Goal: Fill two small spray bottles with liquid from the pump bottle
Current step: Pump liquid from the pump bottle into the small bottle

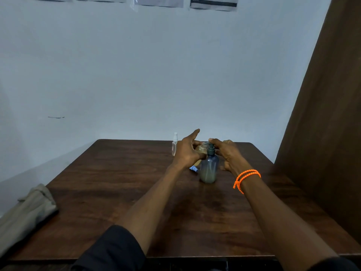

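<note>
A grey-blue pump bottle [209, 169] with yellowish liquid low inside stands on the dark wooden table [117, 182]. My right hand [228, 153] rests its fingertips on the dark pump head [211, 148]. My left hand [187, 151] grips a small clear spray bottle [201, 149] holding yellowish liquid, tilted close against the pump's spout. A blue-and-white spray cap [193, 169] lies on the table below my left hand. A second small clear spray bottle [174, 144] with its white cap on stands behind my left hand.
A folded grey-green cloth [25, 210] lies at the table's left edge. A pale wall rises right behind the table, and a brown wooden panel [322, 114] stands along the right side.
</note>
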Motion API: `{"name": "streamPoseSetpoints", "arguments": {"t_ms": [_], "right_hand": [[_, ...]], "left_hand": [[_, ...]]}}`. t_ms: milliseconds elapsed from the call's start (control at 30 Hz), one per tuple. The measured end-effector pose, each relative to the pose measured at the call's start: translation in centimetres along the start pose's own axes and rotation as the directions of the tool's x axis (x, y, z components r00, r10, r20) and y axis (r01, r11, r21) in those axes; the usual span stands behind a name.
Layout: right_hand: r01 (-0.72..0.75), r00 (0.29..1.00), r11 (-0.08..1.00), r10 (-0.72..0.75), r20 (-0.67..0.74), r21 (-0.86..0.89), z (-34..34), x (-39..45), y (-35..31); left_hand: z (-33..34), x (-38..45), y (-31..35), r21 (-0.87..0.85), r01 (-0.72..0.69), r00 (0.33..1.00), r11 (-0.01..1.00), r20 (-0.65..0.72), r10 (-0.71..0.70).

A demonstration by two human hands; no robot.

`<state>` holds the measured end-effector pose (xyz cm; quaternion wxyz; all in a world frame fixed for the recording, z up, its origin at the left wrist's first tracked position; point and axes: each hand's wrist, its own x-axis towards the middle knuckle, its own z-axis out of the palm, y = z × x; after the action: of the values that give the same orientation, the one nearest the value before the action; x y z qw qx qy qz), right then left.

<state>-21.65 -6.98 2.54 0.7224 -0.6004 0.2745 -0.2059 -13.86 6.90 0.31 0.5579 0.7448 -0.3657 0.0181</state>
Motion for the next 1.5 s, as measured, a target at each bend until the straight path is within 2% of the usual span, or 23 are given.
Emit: {"name": "streamPoseSetpoints", "arguments": {"t_ms": [233, 333, 500, 633, 867, 1067, 1333, 1500], "right_hand": [[-0.017, 0.999, 1.0, 0.017, 0.033, -0.018, 0.1, -0.6, -1.3], [-0.054, 0.996, 0.997, 0.05, 0.068, 0.061, 0.3, -0.8, -1.0], [-0.057, 0.998, 0.996, 0.055, 0.036, 0.074, 0.3, -0.6, -0.7], [-0.05, 0.998, 0.999, 0.051, 0.038, -0.022, 0.0, -0.6, -1.4], [-0.03, 0.999, 0.999, 0.03, 0.011, 0.028, 0.3, -0.2, -0.6], [-0.021, 1.0, 0.997, 0.021, 0.003, -0.069, -0.1, -0.6, -1.6], [-0.022, 1.0, 1.0, 0.022, -0.001, 0.013, 0.5, -1.0, -0.9], [-0.034, 0.999, 0.999, 0.034, 0.028, -0.007, 0.3, -1.5, -1.9]], "left_hand": [[-0.1, 0.0, 0.6, 0.02, 0.003, 1.0, 1.0, -0.016, -0.002], [-0.1, 0.2, 0.3, 0.008, 0.003, 1.0, 1.0, -0.016, -0.003], [-0.1, 0.0, 0.3, 0.004, -0.002, 1.0, 1.0, -0.009, 0.002], [-0.2, 0.0, 0.3, -0.002, -0.005, 1.0, 1.0, -0.012, 0.005], [-0.1, 0.2, 0.0, -0.002, -0.009, 1.0, 1.0, -0.016, 0.009], [-0.1, 0.0, 0.4, -0.019, 0.008, 1.0, 1.0, -0.016, -0.008], [0.0, 0.0, 0.1, 0.003, 0.008, 1.0, 1.0, -0.012, -0.008], [-0.1, -0.2, 0.3, -0.01, 0.005, 1.0, 1.0, -0.012, -0.005]]}}
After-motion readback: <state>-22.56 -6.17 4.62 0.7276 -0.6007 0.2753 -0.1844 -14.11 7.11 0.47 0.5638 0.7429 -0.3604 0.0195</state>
